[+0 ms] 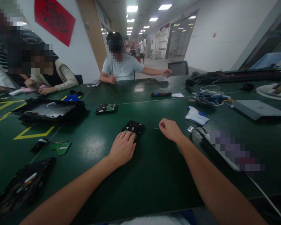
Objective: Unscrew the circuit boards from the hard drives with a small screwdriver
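Observation:
My left hand (123,147) lies over the near end of a black hard drive (132,126), its fingers curved on the drive's top. Part of a green circuit board shows beside the fingertips. To the right, my right hand (170,129) is closed just over the table, fingers curled together. Whatever it may hold is hidden. Tiny bits that look like screws (156,128) lie on the table by its fingertips. A thin pale edge shows under the right wrist; I cannot make out what it is.
Left: a black tray-like casing (53,109), a green circuit board (61,147), a large black panel (25,184). Ahead: another hard drive (106,108), a screwdriver-like tool (161,94). Right: a white-blue glove (196,116), a bowl of tools (209,97), a grey metal box (259,109). Co-workers sit opposite.

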Tool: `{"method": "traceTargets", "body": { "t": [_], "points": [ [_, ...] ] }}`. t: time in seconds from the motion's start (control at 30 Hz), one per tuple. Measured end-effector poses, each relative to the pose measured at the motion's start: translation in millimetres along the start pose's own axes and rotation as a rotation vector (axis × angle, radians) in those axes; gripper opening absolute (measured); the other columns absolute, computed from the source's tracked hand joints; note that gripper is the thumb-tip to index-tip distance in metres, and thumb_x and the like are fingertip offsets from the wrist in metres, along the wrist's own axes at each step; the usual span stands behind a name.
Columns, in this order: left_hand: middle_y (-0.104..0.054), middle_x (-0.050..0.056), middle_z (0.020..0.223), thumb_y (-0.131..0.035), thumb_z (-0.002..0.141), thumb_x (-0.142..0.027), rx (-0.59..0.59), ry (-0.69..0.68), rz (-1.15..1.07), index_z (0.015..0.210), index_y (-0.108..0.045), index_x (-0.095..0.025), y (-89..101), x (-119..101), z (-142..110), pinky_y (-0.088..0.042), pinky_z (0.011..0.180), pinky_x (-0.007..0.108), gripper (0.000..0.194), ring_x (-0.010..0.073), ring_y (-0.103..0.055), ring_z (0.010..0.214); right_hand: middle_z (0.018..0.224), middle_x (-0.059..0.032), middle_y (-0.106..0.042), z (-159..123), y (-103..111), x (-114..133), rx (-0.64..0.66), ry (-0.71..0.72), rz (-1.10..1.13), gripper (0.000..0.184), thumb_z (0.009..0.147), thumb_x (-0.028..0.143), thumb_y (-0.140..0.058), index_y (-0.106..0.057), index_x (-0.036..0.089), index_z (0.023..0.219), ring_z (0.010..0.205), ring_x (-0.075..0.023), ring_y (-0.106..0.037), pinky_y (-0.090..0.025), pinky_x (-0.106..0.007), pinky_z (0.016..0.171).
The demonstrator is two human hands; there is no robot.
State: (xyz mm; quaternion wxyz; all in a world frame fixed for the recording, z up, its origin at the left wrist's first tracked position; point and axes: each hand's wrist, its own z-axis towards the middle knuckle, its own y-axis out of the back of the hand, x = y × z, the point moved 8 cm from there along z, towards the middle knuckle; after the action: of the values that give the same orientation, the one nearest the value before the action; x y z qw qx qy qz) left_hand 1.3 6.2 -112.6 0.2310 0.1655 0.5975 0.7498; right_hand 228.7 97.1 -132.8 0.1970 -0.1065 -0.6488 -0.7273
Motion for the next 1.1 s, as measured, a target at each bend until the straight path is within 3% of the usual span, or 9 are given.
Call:
{"method": "traceTargets", "body": {
  "t": [0.2,0.3,0.4,0.5,0.63,0.8,0.97,1.1],
  "points": [
    [-0.060,0.016,0.142,-0.050,0.099,-0.021,-0.025,-0.020,-0.163,0.125,-0.064,-0.015,-1.3,32.0,-19.4,-0.044,0.116,0.053,0.030,0.0305,-0.054,0.135,0.097,-0.0066,-0.076,0.3,-1.4,-4.5,-0.030,-0.008,0.030,0.008,0.096,0.019,-0.062,-0.070,0.018,0.098,0.090,-0.0197,-0.070,-0.050,-0.031,0.082],
    [-0.056,0.016,0.144,-0.050,0.097,-0.020,-0.076,0.027,-0.146,0.121,-0.065,-0.017,2.1,38.9,-21.1,-0.042,0.117,0.056,0.028,0.0330,-0.048,0.140,0.097,-0.0069,-0.076,0.9,0.2,-5.4,-0.046,-0.010,0.041,0.009,0.094,0.018,-0.062,-0.070,0.018,0.099,0.090,-0.0203,-0.070,-0.050,-0.032,0.083],
    [-0.049,0.020,0.149,-0.056,0.095,-0.030,-0.115,0.100,-0.109,0.117,-0.064,-0.015,3.3,41.6,-19.5,-0.037,0.120,0.060,0.028,0.0385,-0.039,0.147,0.100,-0.0072,-0.075,1.3,0.8,-4.0,-0.037,-0.011,0.043,0.010,0.096,0.017,-0.061,-0.070,0.018,0.100,0.094,-0.0210,-0.069,-0.050,-0.033,0.086],
    [-0.041,0.026,0.155,-0.061,0.093,-0.048,-0.123,0.222,-0.106,0.116,-0.061,-0.012,-1.1,49.4,-16.8,-0.034,0.121,0.062,0.042,0.0434,-0.034,0.149,0.105,-0.0085,-0.071,-0.6,-1.9,5.3,0.007,0.053,0.016,0.009,0.097,0.018,-0.060,-0.070,0.019,0.099,0.098,-0.0215,-0.067,-0.050,-0.034,0.086],
    [-0.049,0.028,0.148,-0.063,0.089,-0.059,-0.092,0.325,-0.150,0.121,-0.056,-0.012,-9.8,62.4,-13.4,-0.037,0.118,0.061,0.057,0.0426,-0.041,0.145,0.120,-0.0104,-0.062,-5.1,-7.0,24.0,0.051,0.187,-0.030,0.008,0.098,0.019,-0.061,-0.069,0.018,0.101,0.099,-0.0208,-0.064,-0.050,-0.033,0.082],
    [-0.058,0.021,0.133,-0.062,0.087,-0.063,-0.084,0.313,-0.220,0.123,-0.053,-0.014,-10.4,69.4,-11.8,-0.044,0.112,0.056,0.062,0.0376,-0.052,0.132,0.124,-0.0074,-0.062,-3.7,-13.8,43.7,0.096,0.288,-0.064,0.010,0.099,0.015,-0.057,-0.067,0.018,0.100,0.096,-0.0182,-0.063,-0.048,-0.031,0.079],
    [-0.056,0.022,0.138,-0.064,0.087,-0.059,-0.075,0.270,-0.252,0.124,-0.051,-0.014,-8.6,68.7,-11.6,-0.043,0.111,0.057,0.059,0.0380,-0.052,0.134,0.109,-0.0050,-0.067,1.7,-16.9,53.0,0.099,0.309,-0.069,0.016,0.101,0.013,-0.051,-0.066,0.018,0.098,0.093,-0.0182,-0.062,-0.046,-0.031,0.078],
    [-0.053,0.024,0.145,-0.064,0.088,-0.057,-0.057,0.222,-0.294,0.123,-0.051,-0.015,-7.2,67.9,-9.4,-0.042,0.113,0.060,0.057,0.0380,-0.050,0.138,0.110,-0.0066,-0.066,1.6,-17.9,51.2,0.090,0.276,-0.094,0.018,0.102,0.015,-0.049,-0.066,0.018,0.100,0.090,-0.0183,-0.062,-0.045,-0.030,0.075]
  ]
}}
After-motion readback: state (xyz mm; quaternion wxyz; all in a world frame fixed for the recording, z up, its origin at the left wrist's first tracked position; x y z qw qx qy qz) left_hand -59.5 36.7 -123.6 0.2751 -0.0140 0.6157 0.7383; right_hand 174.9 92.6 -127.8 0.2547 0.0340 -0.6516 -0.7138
